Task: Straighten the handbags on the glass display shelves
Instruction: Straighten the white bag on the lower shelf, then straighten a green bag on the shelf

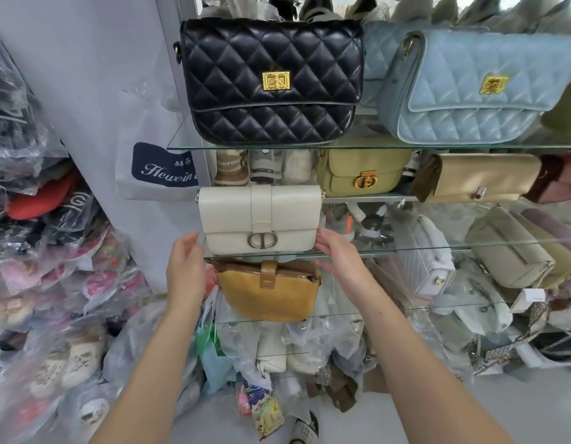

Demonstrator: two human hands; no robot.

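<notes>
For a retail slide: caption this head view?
Left hand and right hand flank a cream leather flap handbag on a glass shelf, above a mustard suede bag.

- Top glass shelf (358,145): black quilted bag (271,81) at the left, light blue quilted bag (470,88) just beside it, both upright.
- Second shelf (367,197): olive bag (364,174), then gold bag (476,177) to its right.
- Third shelf (358,251): cream bag (261,219), upright at the left end.
- Fourth shelf (342,314): mustard bag (268,290), directly below the cream one.
</notes>
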